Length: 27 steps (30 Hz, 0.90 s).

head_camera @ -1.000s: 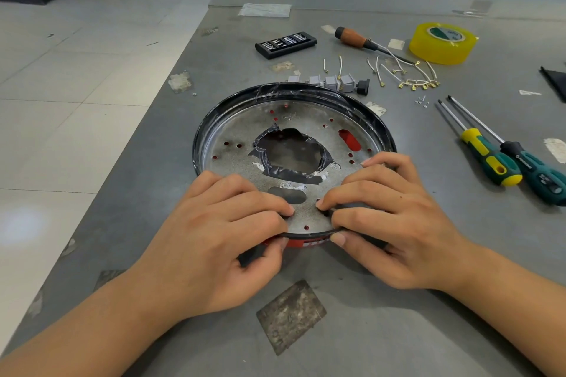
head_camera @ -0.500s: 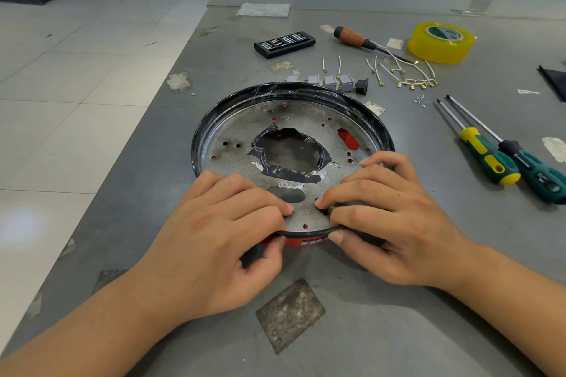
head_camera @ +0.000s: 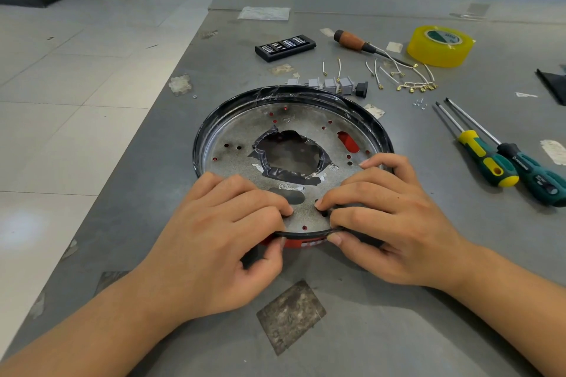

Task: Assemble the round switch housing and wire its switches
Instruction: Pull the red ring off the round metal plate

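Housing: the round housing (head_camera: 291,144) lies flat on the table (head_camera: 428,330), open side up, near the middle. We see a metal plate with small holes inside a black rim, and a taped, ragged opening at its centre.
Near edge: a red outer part with a white label shows below the rim between our thumbs. We judge we are pressing plate and rim together here so they seat.
Left hand: our left hand (head_camera: 214,242) clamps the near rim, fingers curled over onto the plate, thumb under the outer edge.
Right hand: our right hand (head_camera: 389,226) pinches the rim the same way just beside it, fingers on top, thumb against the red side. Holding close together lets us squeeze one short stretch at a time.
Switches: a row of grey switches (head_camera: 329,84) waits just beyond the far rim, unmounted; a black part (head_camera: 362,89) sits at the row's right end.
Wires: short wires (head_camera: 401,78) with brass terminals lie far right of the switches, near small screws (head_camera: 419,103).
Tools: two screwdrivers (head_camera: 502,159) lie to the right, a wooden-handled one (head_camera: 355,41) and a bit case (head_camera: 284,47) farther off.
Tape: a yellow tape roll (head_camera: 439,46) sits far right.
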{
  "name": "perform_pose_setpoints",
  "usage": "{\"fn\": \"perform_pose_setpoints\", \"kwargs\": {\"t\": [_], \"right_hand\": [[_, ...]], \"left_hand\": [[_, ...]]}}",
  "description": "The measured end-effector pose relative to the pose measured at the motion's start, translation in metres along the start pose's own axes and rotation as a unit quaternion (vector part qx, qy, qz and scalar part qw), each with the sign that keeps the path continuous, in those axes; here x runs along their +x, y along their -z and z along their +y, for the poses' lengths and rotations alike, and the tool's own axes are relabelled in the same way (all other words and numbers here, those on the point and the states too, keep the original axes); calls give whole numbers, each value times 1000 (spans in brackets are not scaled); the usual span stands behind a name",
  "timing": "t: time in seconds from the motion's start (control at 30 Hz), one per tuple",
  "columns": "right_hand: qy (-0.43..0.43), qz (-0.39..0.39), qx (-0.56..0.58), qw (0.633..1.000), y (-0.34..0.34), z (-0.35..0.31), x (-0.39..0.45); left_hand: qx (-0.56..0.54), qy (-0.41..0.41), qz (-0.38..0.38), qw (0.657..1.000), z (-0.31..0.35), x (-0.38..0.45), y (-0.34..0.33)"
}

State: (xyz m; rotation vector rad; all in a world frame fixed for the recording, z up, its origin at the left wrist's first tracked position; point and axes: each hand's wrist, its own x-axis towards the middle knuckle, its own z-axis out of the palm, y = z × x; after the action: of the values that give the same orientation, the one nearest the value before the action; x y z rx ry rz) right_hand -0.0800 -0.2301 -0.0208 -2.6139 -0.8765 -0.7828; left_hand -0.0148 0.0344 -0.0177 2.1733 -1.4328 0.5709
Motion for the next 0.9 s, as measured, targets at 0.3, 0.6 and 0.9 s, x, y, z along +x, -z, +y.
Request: {"fn": "perform_pose_setpoints", "kwargs": {"t": [0.3,0.6,0.9], "right_hand": [[-2,1,-1,1000,0,0,0],[-1,4,-2,1000,-1,0,0],[-2,2,4,1000,-2,0,1]], "left_hand": [[-3,6,4,1000,0,0,0],[-3,14,3,1000,-1,-1,0],[8,17,-16,1000,1,-1,3]]}}
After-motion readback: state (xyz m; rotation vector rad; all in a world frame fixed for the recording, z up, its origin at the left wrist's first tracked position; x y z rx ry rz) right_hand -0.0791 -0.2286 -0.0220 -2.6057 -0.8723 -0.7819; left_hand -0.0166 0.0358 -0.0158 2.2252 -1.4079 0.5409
